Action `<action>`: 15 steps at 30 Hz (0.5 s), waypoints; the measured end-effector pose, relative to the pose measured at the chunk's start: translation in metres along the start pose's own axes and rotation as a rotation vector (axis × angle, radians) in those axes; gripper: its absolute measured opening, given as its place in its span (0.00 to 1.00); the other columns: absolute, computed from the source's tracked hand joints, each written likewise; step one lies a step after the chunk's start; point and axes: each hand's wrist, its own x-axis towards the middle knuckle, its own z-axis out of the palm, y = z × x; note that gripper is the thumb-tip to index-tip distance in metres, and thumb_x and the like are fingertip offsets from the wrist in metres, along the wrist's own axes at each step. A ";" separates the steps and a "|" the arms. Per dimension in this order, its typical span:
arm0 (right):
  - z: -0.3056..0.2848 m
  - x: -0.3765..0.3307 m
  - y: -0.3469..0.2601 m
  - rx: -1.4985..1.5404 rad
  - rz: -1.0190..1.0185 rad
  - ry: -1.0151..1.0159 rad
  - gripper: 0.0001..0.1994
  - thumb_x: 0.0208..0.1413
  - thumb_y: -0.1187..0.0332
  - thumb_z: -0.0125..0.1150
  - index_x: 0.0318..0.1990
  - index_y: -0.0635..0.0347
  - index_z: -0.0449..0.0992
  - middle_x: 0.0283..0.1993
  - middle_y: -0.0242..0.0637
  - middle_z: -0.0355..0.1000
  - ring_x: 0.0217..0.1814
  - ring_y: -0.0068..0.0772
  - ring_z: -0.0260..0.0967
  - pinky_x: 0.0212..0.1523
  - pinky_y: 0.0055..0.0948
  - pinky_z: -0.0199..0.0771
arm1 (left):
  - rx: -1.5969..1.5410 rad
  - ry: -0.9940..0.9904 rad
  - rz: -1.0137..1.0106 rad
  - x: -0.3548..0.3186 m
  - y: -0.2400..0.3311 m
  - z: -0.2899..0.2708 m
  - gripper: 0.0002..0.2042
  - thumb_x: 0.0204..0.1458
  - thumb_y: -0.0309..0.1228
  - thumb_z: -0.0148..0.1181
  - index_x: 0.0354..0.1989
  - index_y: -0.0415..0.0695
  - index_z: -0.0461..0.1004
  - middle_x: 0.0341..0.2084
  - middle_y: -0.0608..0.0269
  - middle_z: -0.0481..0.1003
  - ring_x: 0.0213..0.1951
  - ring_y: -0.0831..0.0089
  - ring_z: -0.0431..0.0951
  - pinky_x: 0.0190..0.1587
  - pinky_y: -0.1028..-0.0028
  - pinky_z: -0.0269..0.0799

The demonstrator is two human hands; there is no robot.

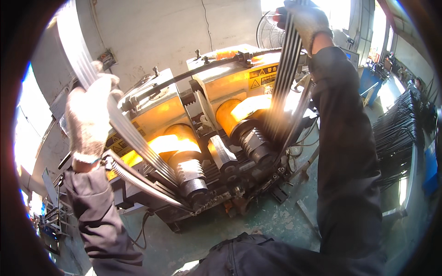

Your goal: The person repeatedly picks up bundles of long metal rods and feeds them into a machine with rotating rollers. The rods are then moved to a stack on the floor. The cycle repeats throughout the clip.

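Note:
My left hand [90, 110], in a pale work glove, is closed round a wide ribbed belt [131, 138]. From that grip the belt slants down toward the grooved left roller [189, 170] of a yellow and black machine, and its upper part rises past my hand to the top left. Raised at the upper right, my gloved right hand [307, 20] grips another stretch of ribbed belt [286, 64]. This one drops beside the grooved right roller [254, 142]. Whether both stretches are one belt I cannot tell. Glare and blur hide some fingers.
Hoses [142, 181] and a dark bar [184, 73] run along the machine. Beyond it stand a pale wall [161, 27] and a fan [268, 32]. A rack of long black strips [396, 126] is at the right. The green floor [271, 225] shows worn patches.

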 end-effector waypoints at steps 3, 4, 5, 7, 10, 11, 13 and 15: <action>0.046 -0.033 -0.023 -0.253 -0.044 -0.194 0.16 0.73 0.59 0.65 0.47 0.68 0.83 0.38 0.55 0.86 0.35 0.50 0.88 0.36 0.47 0.89 | -0.035 -0.038 0.064 -0.003 0.003 0.024 0.14 0.73 0.27 0.63 0.64 0.40 0.77 0.38 0.61 0.83 0.34 0.76 0.83 0.40 0.74 0.82; 0.077 -0.041 -0.016 -0.502 -0.374 -0.005 0.18 0.73 0.57 0.64 0.46 0.68 0.84 0.39 0.59 0.85 0.39 0.58 0.87 0.41 0.51 0.88 | 0.047 -0.052 0.082 -0.006 0.003 0.025 0.15 0.74 0.27 0.63 0.65 0.37 0.77 0.39 0.60 0.83 0.35 0.75 0.84 0.40 0.74 0.83; 0.092 -0.048 -0.012 -0.745 -0.702 0.194 0.19 0.72 0.56 0.63 0.45 0.67 0.84 0.40 0.63 0.85 0.42 0.66 0.86 0.47 0.55 0.88 | 0.116 -0.050 0.090 -0.007 0.004 0.024 0.15 0.75 0.27 0.63 0.65 0.35 0.76 0.41 0.59 0.83 0.36 0.73 0.86 0.41 0.73 0.84; 0.090 -0.047 -0.004 -0.728 -0.579 0.129 0.17 0.70 0.56 0.62 0.42 0.65 0.85 0.42 0.66 0.82 0.48 0.74 0.81 0.54 0.62 0.82 | 0.050 -0.096 0.052 -0.009 0.003 0.022 0.16 0.75 0.28 0.62 0.67 0.37 0.75 0.39 0.65 0.80 0.36 0.77 0.83 0.42 0.75 0.83; 0.084 -0.036 0.008 -1.064 -1.017 0.010 0.09 0.66 0.64 0.64 0.39 0.59 0.84 0.38 0.54 0.81 0.46 0.64 0.81 0.50 0.58 0.82 | 0.111 -0.150 0.144 -0.012 0.000 0.019 0.17 0.75 0.27 0.60 0.69 0.36 0.74 0.39 0.67 0.79 0.36 0.79 0.82 0.41 0.76 0.81; 0.084 -0.034 0.012 -1.131 -0.992 0.013 0.07 0.65 0.65 0.64 0.38 0.57 0.84 0.38 0.52 0.80 0.46 0.61 0.80 0.50 0.56 0.82 | 0.030 -0.152 0.117 -0.012 -0.001 0.019 0.18 0.75 0.27 0.61 0.69 0.35 0.74 0.39 0.68 0.79 0.36 0.80 0.81 0.41 0.77 0.80; 0.081 -0.030 0.014 -1.262 -0.947 0.021 0.05 0.64 0.67 0.64 0.38 0.54 0.84 0.37 0.48 0.79 0.47 0.56 0.80 0.51 0.53 0.82 | 0.106 -0.148 0.127 -0.013 -0.002 0.019 0.18 0.75 0.27 0.61 0.70 0.35 0.74 0.38 0.68 0.78 0.36 0.81 0.81 0.41 0.77 0.79; 0.084 -0.029 0.013 -1.061 -0.761 0.020 0.09 0.67 0.62 0.66 0.43 0.55 0.85 0.41 0.52 0.82 0.51 0.58 0.83 0.55 0.53 0.83 | 0.036 -0.162 0.109 -0.014 -0.002 0.020 0.18 0.75 0.27 0.61 0.69 0.35 0.74 0.38 0.69 0.78 0.35 0.82 0.80 0.39 0.77 0.78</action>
